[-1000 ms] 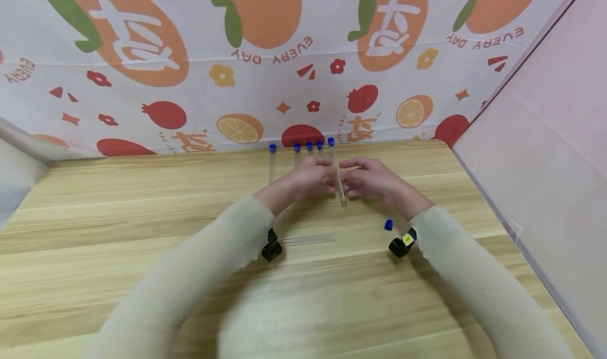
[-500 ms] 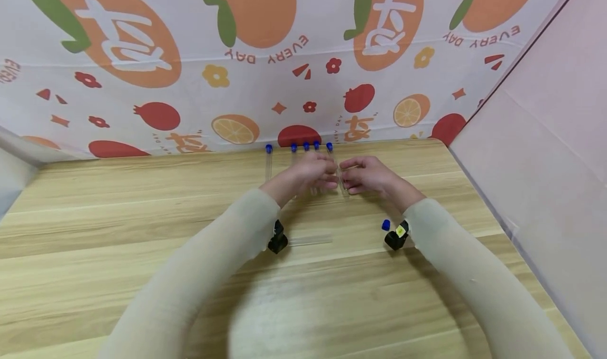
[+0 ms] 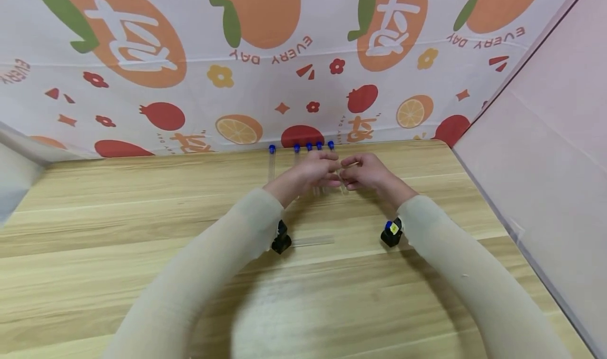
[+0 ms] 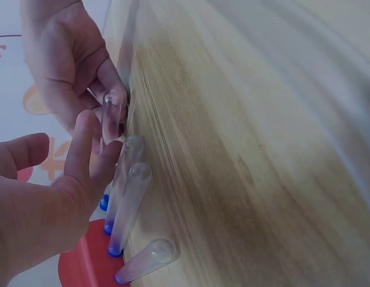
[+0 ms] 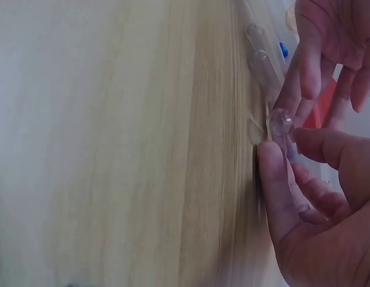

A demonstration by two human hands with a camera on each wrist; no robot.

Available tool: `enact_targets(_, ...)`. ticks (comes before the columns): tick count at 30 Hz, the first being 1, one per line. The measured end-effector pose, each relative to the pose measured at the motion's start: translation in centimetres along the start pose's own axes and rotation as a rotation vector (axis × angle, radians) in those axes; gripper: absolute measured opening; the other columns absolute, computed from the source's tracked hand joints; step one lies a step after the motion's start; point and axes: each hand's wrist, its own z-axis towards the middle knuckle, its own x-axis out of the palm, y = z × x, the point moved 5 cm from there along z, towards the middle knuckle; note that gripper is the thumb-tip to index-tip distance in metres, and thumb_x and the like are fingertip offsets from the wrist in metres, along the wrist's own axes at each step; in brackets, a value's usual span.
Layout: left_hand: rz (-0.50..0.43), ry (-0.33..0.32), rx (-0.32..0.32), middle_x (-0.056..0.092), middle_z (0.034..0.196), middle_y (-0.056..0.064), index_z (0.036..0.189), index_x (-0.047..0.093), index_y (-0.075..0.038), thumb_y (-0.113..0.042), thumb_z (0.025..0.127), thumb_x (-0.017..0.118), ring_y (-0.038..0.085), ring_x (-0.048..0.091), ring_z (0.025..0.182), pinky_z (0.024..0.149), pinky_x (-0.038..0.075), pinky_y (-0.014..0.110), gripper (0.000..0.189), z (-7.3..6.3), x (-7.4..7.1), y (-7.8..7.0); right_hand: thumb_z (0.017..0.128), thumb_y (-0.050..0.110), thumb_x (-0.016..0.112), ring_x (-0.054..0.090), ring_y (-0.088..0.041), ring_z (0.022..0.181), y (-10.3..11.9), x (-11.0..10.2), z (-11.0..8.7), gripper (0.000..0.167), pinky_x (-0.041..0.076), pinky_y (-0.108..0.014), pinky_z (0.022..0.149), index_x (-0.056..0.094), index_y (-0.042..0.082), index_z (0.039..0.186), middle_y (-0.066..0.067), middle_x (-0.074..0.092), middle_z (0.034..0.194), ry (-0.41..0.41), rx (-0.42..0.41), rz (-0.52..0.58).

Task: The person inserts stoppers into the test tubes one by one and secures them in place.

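My right hand (image 3: 367,172) pinches a clear test tube (image 5: 281,124) with a blue cap, between thumb and fingers near its rounded end. The tube lies low over the table at the right end of a row, its cap toward the printed cloth. Just left of it, my left hand (image 3: 315,170) has its fingers loosely extended, fingertips close to the tube, gripping nothing. Beneath and beside that hand lie several more blue-capped test tubes (image 4: 130,206), partly hidden by it in the head view. The row's leftmost tube (image 3: 272,165) sits a little apart.
Nearer to me, an uncapped clear tube (image 3: 314,240) lies crosswise on the wooden table (image 3: 142,232). A loose blue cap (image 3: 388,225) is partly covered by the right wrist camera (image 3: 391,235). A fruit-printed cloth (image 3: 265,85) hangs along the back edge; a pale wall rises at right.
The right-hand tube has come down toward the table, its cap now nearly level with the others. My right hand has shifted slightly left, and its wrist camera now overlaps the loose cap.
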Motion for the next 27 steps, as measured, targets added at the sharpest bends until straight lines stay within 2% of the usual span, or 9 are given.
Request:
enact_targets(5, -0.023, 0.001, 0.005, 0.042, 0.152, 0.017, 0.154, 0.033, -0.003, -0.011, 0.106, 0.047, 0.033, 0.058, 0.125, 0.093, 0.057, 0.035, 0.05, -0.2, 0.1, 0.0, 0.093, 0.007, 0.067, 0.068, -0.018, 0.076, 0.3, 0.2, -0.1, 0.038, 0.062, -0.033, 0.073, 0.057, 0.002, 0.129, -0.015, 0.069, 0.096, -0.034, -0.008, -0.048)
enact_targets(9, -0.036, 0.012, 0.015, 0.041, 0.151, 0.018, 0.153, 0.033, -0.003, -0.009, 0.105, 0.048, 0.034, 0.057, 0.126, 0.092, 0.057, 0.036, 0.051, -0.4, 0.3, 0.1, 0.094, 0.007, 0.065, 0.068, -0.02, 0.078, 0.3, 0.3, -0.1, 0.036, 0.062, -0.032, 0.073, 0.057, 0.003, 0.129, -0.015, 0.068, 0.098, -0.054, -0.002, -0.07)
enact_targets(15, -0.072, 0.045, 0.035, 0.035, 0.156, 0.02, 0.154, 0.031, -0.002, -0.004, 0.103, 0.046, 0.039, 0.043, 0.139, 0.087, 0.059, 0.035, 0.053, -1.0, 0.7, 0.2, 0.094, 0.006, 0.064, 0.067, -0.021, 0.08, -0.1, 0.3, 0.0, 0.035, 0.062, -0.032, 0.073, 0.057, 0.004, 0.129, -0.016, 0.066, 0.101, -0.066, -0.001, -0.09)
enact_targets(18, -0.095, 0.04, 0.051, 0.034, 0.156, 0.02, 0.152, 0.034, -0.003, -0.004, 0.103, 0.047, 0.038, 0.041, 0.14, 0.089, 0.058, 0.036, 0.05, -1.4, 0.7, 0.1, 0.095, 0.008, 0.063, 0.067, -0.021, 0.079, -0.2, 0.1, 0.0, 0.036, 0.062, -0.033, 0.074, 0.057, 0.003, 0.13, -0.017, 0.067, 0.101, -0.064, -0.013, -0.089)
enact_targets(23, -0.088, 0.024, 0.087, 0.042, 0.152, 0.018, 0.145, 0.044, -0.007, -0.008, 0.104, 0.051, 0.036, 0.047, 0.136, 0.095, 0.055, 0.042, 0.042, -3.2, 0.0, -0.3, 0.098, 0.016, 0.062, 0.067, -0.022, 0.081, 0.0, -0.8, -0.8, 0.036, 0.061, -0.033, 0.073, 0.058, 0.003, 0.131, -0.018, 0.067, 0.105, -0.057, -0.068, -0.14)
enact_targets(27, 0.022, 0.047, 0.122, 0.052, 0.143, 0.016, 0.143, 0.047, -0.009, -0.015, 0.102, 0.057, 0.039, 0.054, 0.129, 0.1, 0.052, 0.049, 0.042, -5.7, -0.8, -0.5, 0.098, 0.021, 0.062, 0.064, -0.023, 0.084, 0.6, -2.4, -2.7, 0.034, 0.057, -0.031, 0.072, 0.063, 0.005, 0.128, -0.016, 0.067, 0.103, -0.066, -0.189, -0.328)
